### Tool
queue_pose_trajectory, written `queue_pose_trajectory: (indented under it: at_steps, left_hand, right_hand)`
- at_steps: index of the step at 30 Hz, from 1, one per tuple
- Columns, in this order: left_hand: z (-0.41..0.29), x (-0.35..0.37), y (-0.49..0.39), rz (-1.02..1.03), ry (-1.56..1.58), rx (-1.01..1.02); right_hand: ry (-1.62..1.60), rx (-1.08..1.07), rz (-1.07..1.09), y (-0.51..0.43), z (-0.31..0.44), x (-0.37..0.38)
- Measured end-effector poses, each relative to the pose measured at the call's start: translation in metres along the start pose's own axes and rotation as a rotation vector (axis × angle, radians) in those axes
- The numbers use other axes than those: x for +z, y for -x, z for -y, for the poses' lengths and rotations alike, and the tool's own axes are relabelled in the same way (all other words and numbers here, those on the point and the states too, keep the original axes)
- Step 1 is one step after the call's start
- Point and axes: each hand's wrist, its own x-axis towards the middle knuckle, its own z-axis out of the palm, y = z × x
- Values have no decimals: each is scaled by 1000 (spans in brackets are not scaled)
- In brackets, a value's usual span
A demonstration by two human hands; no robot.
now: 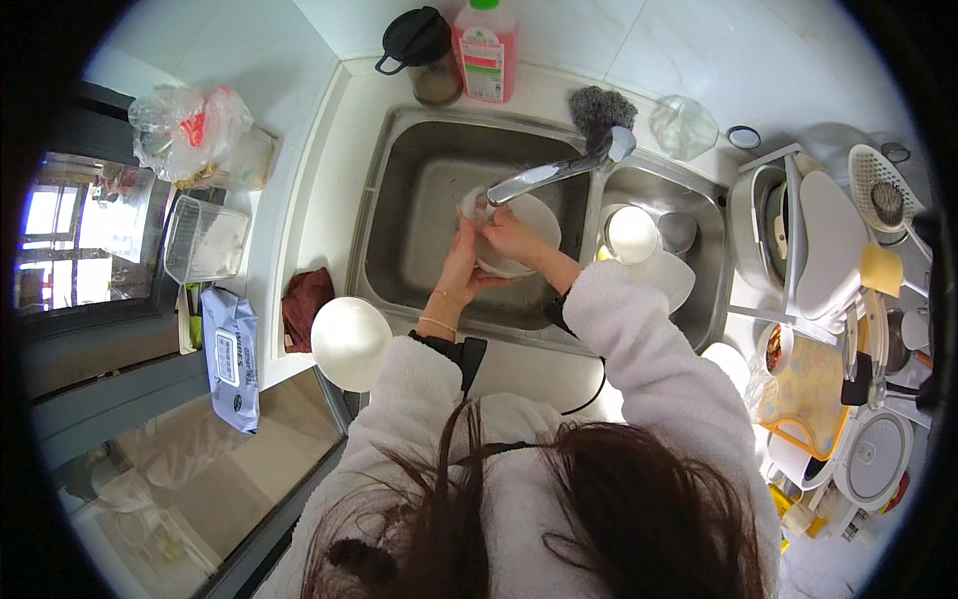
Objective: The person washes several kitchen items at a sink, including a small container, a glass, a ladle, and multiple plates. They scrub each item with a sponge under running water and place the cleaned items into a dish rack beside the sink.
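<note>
Over the large steel sink basin [426, 180], my left hand [465, 262] holds a white bowl [540, 224], its fingers under and along the near side. My right hand [513, 236] reaches inside the bowl's left part, fingers bent, beneath the spout of the chrome faucet [535, 180]. Something whitish, perhaps running water or foam, shows at the fingertips; I cannot tell which. Whether the right fingers hold anything is unclear. The smaller basin on the right contains a white bowl [632, 233], a larger white dish [668, 278] and a grey cup [677, 230].
Behind the sink stand a pink soap bottle [486, 64], a black-lidded jar [434, 75], a dark mesh scrubber [601, 112] and a glass container [682, 127]. Left are a white bowl [352, 343], a brown cloth [307, 308] and a wipes pack [230, 359]. A dish rack [760, 311] stands right.
</note>
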Motion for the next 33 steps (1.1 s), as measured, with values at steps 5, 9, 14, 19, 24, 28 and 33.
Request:
queue_pose_trajectory:
  at_steps: [5, 9, 14, 19, 24, 28, 33]
  left_hand:
    - [8, -22, -16, -147, 39, 132]
    - [11, -29, -8, -163, -99, 58]
    - [9, -14, 2, -286, -152, 87]
    - [-3, -11, -10, -490, -500, 484]
    - [9, -1, -28, -464, -808, 642]
    - [27, 18, -26, -461, -1095, 637]
    - [10, 21, -32, -437, -1495, 974]
  right_hand:
    - [-97, -166, 682, 7, 32, -40]
    - [990, -466, 615, -2, 29, -50]
    - [868, -963, 178, -10, 4, -33]
    - [878, -90, 289, 7, 7, -11]
    - [-957, 326, 115, 18, 16, 5]
    - [-1235, 458, -117, 18, 11, 8]
    - [-936, 571, -306, 12, -5, -4]
